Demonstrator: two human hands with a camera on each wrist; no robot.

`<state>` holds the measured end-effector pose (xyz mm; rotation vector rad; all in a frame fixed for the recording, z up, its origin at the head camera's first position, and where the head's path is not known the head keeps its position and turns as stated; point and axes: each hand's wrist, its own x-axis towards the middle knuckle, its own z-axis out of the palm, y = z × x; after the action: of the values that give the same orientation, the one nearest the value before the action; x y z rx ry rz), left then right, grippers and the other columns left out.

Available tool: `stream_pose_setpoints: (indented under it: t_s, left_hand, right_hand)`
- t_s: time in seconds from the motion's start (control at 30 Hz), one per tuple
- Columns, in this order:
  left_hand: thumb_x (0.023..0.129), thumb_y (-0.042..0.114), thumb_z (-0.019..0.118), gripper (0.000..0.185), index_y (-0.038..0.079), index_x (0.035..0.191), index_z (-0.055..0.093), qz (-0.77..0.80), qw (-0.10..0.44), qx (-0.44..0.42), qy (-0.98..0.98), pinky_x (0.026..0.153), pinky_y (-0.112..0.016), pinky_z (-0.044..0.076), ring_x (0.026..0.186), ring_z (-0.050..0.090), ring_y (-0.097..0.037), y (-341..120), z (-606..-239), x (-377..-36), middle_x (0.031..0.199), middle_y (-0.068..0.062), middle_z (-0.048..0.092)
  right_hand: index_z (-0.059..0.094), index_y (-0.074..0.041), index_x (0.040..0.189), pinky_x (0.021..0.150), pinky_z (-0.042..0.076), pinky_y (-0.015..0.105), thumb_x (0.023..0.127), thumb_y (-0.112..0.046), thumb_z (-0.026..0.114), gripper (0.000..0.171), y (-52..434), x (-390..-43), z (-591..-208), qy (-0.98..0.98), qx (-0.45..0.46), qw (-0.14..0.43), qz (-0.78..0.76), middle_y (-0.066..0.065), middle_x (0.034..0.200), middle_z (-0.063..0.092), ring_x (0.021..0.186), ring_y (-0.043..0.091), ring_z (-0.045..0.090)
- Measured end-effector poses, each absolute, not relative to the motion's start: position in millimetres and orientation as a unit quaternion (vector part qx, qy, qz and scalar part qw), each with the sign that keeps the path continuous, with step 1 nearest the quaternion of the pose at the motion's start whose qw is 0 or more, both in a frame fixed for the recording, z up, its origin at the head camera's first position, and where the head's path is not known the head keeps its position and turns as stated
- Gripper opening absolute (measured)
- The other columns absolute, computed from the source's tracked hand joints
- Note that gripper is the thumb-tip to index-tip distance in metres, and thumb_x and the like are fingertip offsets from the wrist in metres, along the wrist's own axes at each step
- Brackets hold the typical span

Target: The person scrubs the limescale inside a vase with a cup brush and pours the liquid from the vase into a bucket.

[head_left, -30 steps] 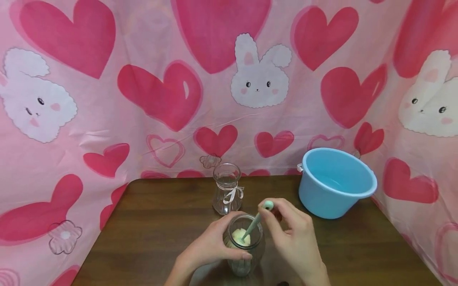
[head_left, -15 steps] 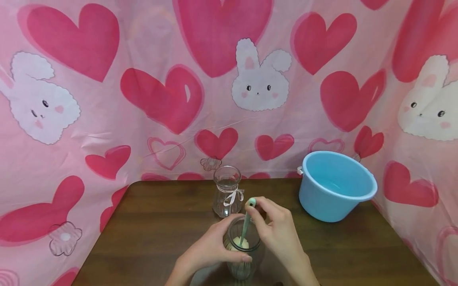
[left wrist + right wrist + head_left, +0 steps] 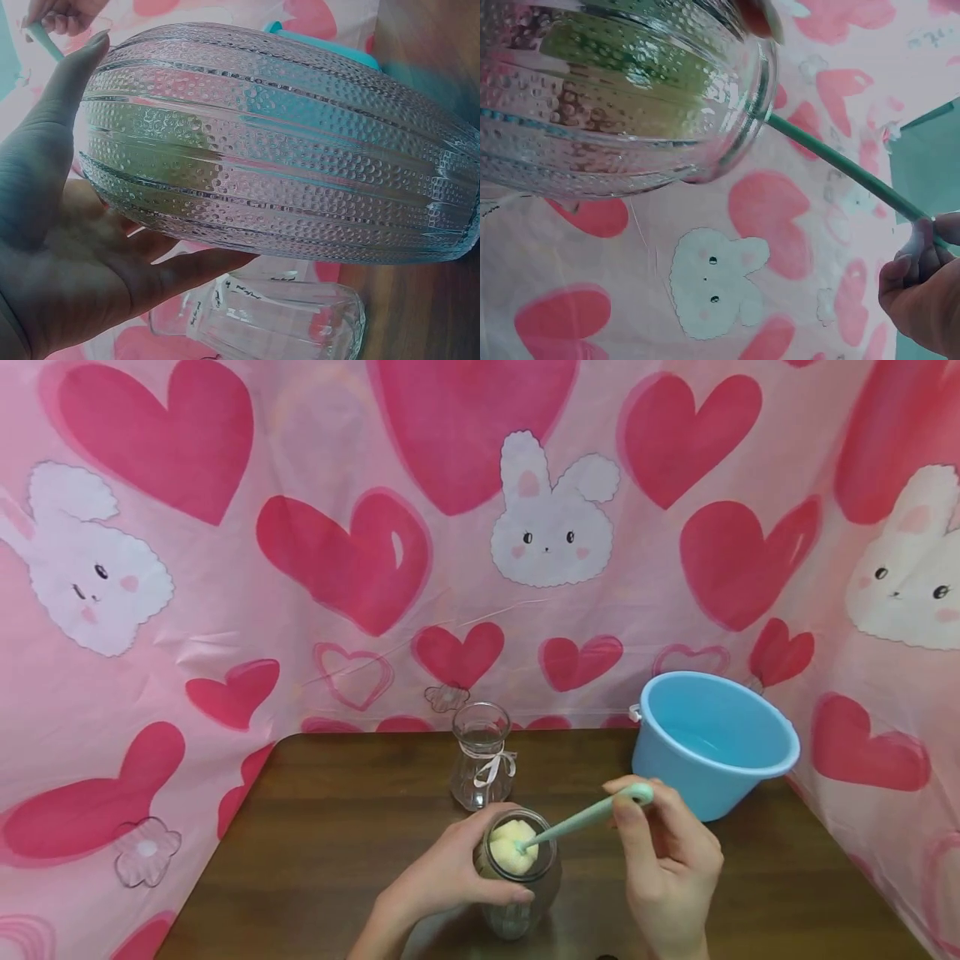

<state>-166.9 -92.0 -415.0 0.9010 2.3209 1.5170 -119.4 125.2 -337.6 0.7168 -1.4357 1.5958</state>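
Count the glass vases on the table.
2. One textured vase at the near edge, gripped by the left hand; one ribboned vase behind it, standing free. None seem hidden.

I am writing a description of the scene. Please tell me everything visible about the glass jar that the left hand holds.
The glass jar is clear, rounded, ribbed and dotted in texture, with a wide open mouth. It stands upright on the dark wooden table, near its front edge. The left hand wraps its side. A pale yellow sponge on a mint green handle fills its mouth.
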Motion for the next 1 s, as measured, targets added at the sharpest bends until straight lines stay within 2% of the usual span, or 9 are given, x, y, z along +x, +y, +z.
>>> stream_pose_setpoints:
  t_s: [0.1,0.27,0.37,0.47,0.57,0.67,0.73,0.93,1.0]
  left_hand:
    - [0.077,0.042,0.092,0.078,0.038,0.143,0.051,0.519,0.116,0.311,0.788,0.096,-0.032,0.051,0.107,0.064,-0.008,-91,-415,-167,0.121,0.015,0.067]
    - [0.077,0.040,0.092,0.076,0.037,0.142,0.052,0.527,0.114,0.311,0.783,0.096,-0.033,0.052,0.108,0.065,-0.009,-91,-415,-168,0.122,0.014,0.067]
    - [0.077,0.039,0.093,0.076,0.038,0.142,0.053,0.532,0.114,0.310,0.780,0.097,-0.033,0.052,0.109,0.065,-0.009,-91,-416,-168,0.123,0.014,0.067]
    - [0.077,0.040,0.093,0.076,0.038,0.142,0.052,0.532,0.116,0.311,0.779,0.098,-0.033,0.052,0.109,0.065,-0.009,-90,-417,-167,0.123,0.014,0.067]
    - [0.077,0.041,0.092,0.077,0.039,0.142,0.052,0.528,0.114,0.311,0.782,0.097,-0.033,0.051,0.109,0.064,-0.009,-91,-418,-167,0.122,0.015,0.067]
    - [0.077,0.042,0.092,0.077,0.039,0.142,0.052,0.522,0.108,0.309,0.787,0.097,-0.033,0.051,0.109,0.064,-0.008,-91,-417,-167,0.122,0.015,0.066]
    - [0.076,0.042,0.093,0.077,0.038,0.142,0.052,0.519,0.106,0.309,0.790,0.097,-0.033,0.051,0.108,0.064,-0.008,-91,-416,-168,0.122,0.015,0.066]
    - [0.076,0.042,0.093,0.077,0.037,0.141,0.053,0.518,0.104,0.308,0.791,0.098,-0.034,0.051,0.111,0.064,-0.008,-90,-414,-168,0.123,0.016,0.067]
    - [0.075,0.042,0.093,0.077,0.036,0.141,0.054,0.519,0.103,0.308,0.791,0.098,-0.034,0.052,0.111,0.065,-0.008,-90,-414,-168,0.123,0.015,0.067]
  right_hand:
    - [0.063,0.022,0.102,0.072,0.049,0.018,0.095,0.018,0.061,0.009,127,-121,-339,-0.589,0.284,0.406,0.639,0.009,0.096,0.070,0.078,0.014,0.057]
    - [0.071,0.005,0.107,0.076,0.053,0.017,0.091,0.019,0.065,0.022,124,-129,-345,-0.691,0.261,0.353,0.574,0.008,0.097,0.070,0.082,0.012,0.062]
    - [0.073,-0.002,0.108,0.078,0.054,0.016,0.089,0.018,0.068,0.027,123,-132,-346,-0.730,0.250,0.343,0.536,0.005,0.100,0.073,0.085,0.009,0.065]
    - [0.071,0.004,0.107,0.075,0.053,0.016,0.092,0.014,0.068,0.018,126,-130,-345,-0.702,0.263,0.360,0.555,0.005,0.099,0.072,0.082,0.010,0.062]
    - [0.067,0.015,0.104,0.074,0.052,0.016,0.094,0.013,0.065,0.010,130,-125,-343,-0.639,0.288,0.386,0.599,0.008,0.100,0.072,0.079,0.013,0.060]
    - [0.064,0.019,0.104,0.075,0.052,0.017,0.096,0.013,0.063,0.010,131,-122,-342,-0.613,0.299,0.380,0.625,0.009,0.099,0.071,0.079,0.015,0.059]
    - [0.067,0.015,0.106,0.074,0.052,0.018,0.095,0.015,0.063,0.012,129,-123,-342,-0.631,0.294,0.366,0.617,0.009,0.095,0.069,0.079,0.014,0.059]
    - [0.072,-0.004,0.110,0.064,0.047,0.021,0.089,0.018,0.068,0.030,121,-131,-346,-0.734,0.268,0.318,0.537,0.003,0.087,0.066,0.074,0.009,0.055]
    - [0.072,-0.006,0.110,0.062,0.045,0.022,0.088,0.017,0.070,0.031,121,-133,-347,-0.746,0.271,0.314,0.521,0.001,0.086,0.065,0.073,0.008,0.054]
